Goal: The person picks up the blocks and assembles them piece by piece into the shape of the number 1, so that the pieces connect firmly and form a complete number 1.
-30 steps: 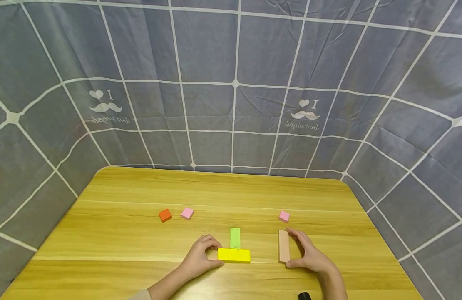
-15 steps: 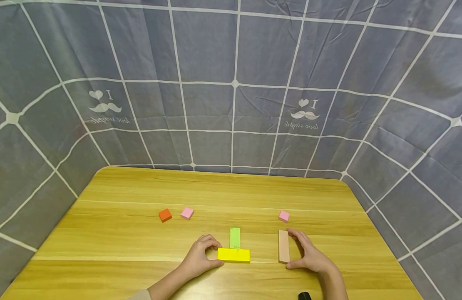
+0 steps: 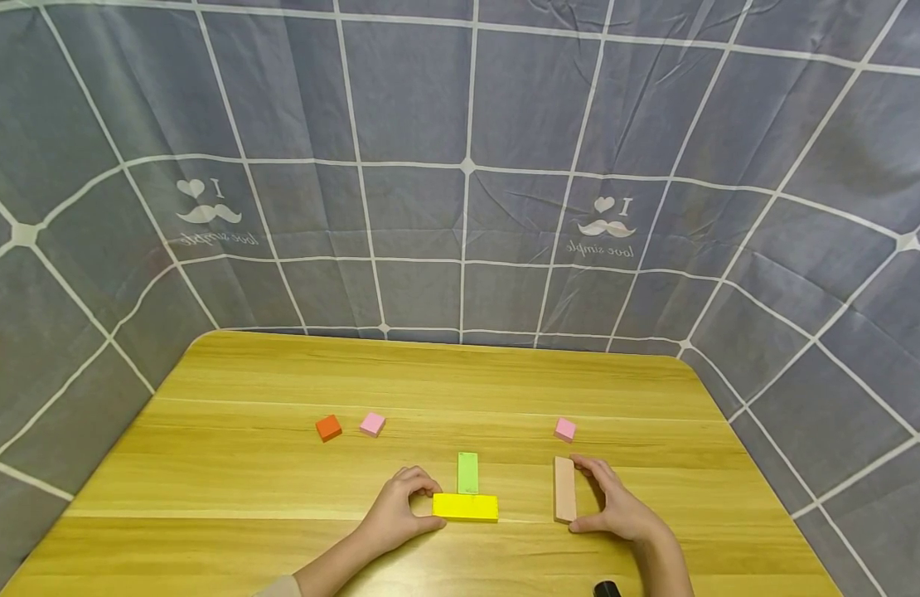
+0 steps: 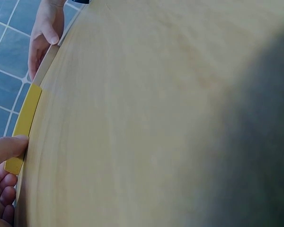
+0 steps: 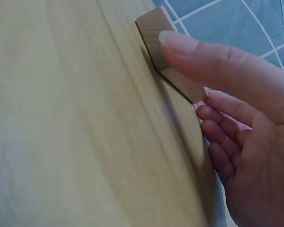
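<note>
Head view: left beyond the yellow block [image 3: 466, 507], 1 mirrored print [image 3: 210, 215] reads "love simple"; the left hand [image 3: 395, 516] pinches that block's left end; to its right lies a tan block [image 3: 564, 491] gripped by the right hand [image 3: 624, 512], a 2nd print [image 3: 607, 228] beyond.

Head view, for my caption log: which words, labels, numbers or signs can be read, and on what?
"I", heart, moustache, "love simple": left print on the cloth, mirrored, lower words slightly blurred.
"I", heart, moustache, "love simple": right print on the cloth, mirrored.
Green block, yellow block: tiny marks, too small to read.
Beige block: none readable.
</note>
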`<state>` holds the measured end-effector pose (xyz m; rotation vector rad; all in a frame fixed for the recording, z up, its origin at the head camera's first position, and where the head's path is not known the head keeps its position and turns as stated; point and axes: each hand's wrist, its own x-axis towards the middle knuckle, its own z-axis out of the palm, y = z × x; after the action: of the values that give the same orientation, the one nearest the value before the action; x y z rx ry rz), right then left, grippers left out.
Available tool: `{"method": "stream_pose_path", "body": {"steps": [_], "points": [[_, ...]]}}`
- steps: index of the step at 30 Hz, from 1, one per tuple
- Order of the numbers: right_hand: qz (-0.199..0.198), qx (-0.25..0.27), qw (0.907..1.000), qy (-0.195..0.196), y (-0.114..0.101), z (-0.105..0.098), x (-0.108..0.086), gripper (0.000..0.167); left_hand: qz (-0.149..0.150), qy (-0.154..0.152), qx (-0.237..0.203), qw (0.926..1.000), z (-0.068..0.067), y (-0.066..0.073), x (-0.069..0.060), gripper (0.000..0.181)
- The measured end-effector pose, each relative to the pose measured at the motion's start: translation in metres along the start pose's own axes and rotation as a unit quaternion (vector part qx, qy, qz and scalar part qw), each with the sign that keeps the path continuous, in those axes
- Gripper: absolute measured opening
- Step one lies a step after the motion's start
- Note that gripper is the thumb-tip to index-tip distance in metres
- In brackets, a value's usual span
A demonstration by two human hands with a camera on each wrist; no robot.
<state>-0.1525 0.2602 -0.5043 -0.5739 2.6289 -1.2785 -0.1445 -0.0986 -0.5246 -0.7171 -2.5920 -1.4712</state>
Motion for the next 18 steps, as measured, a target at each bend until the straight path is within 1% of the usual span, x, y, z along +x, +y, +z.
{"method": "stream_pose_path", "body": {"steps": [5,13,15,18], "points": [[-0.02,0.008,0.9997,0.012,0.0017,0.0017,0.0007,0.089,-0.001,-0.001,0.0,1.0,-0.0002,-0.0002,0.0001,0.03],[-0.067,0.056,0.9959,0.024,0.0054,0.0044,0.004,0.087,0.001,-0.004,0.001,1.0,-0.0001,-0.0015,-0.0004,0.031],[-0.069,0.062,0.9954,0.025,0.0057,0.0047,0.0055,0.087,0.002,-0.004,0.002,1.0,-0.0002,-0.0019,-0.0005,0.031],[-0.049,0.078,0.9955,0.024,0.0043,0.0055,0.0086,0.088,0.003,-0.004,0.003,1.0,-0.0002,-0.0025,-0.0006,0.031]]}}
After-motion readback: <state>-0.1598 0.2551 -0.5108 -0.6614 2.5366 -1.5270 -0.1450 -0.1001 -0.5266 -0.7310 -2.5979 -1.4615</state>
